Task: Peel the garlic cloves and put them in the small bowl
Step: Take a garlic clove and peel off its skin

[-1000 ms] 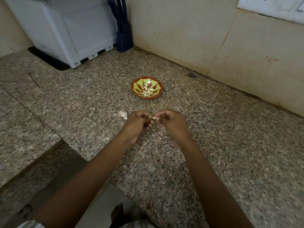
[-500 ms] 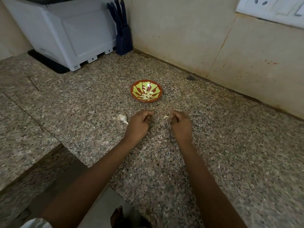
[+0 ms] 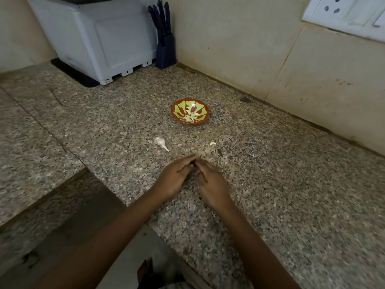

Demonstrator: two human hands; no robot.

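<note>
Head view: two hands meet fingertip to fingertip over the granite counter (image 3: pixel 270 184).

The left hand (image 3: pixel 174 177) and right hand (image 3: pixel 213 185) have their fingers curled inward and touching at the tips. I cannot tell whether anything is pinched between them, because the fingers hide it. Beyond the hands, a garlic piece with its stem (image 3: pixel 160 141) and a small pale clove (image 3: pixel 212 143) lie apart on the counter. Farther back, the small bowl (image 3: pixel 177 105) holds peeled cloves (image 3: pixel 190 117).
</note>
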